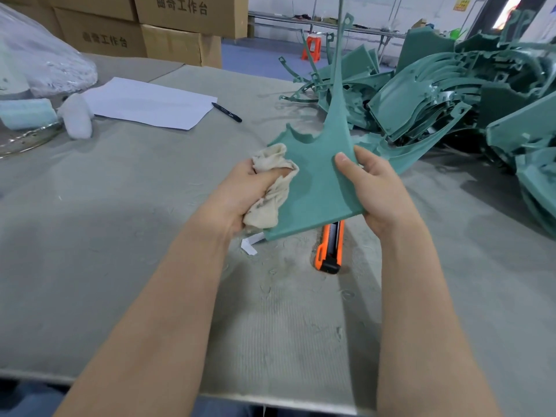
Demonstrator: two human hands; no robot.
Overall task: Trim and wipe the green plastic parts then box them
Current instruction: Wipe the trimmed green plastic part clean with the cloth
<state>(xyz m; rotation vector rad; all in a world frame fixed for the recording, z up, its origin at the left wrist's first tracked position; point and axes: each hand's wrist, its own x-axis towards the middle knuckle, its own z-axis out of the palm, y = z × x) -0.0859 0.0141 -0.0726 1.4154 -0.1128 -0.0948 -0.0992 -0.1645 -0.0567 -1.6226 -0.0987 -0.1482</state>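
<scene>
Green plastic part [319, 179], one, gripped by right hand [376, 191], left hand [240, 194] clutching one rag [270, 188]

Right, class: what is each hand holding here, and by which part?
The left hand grips a bunched rag against the green plastic part. The right hand holds that part by its lower right edge, thumb on its face.

Bright, even overhead light; soft shadows lie on the bench [120, 221] below the left hand [249, 191] and right hand [379, 191]. Wide-angle distortion bends the edges; the corners blur slightly
</scene>
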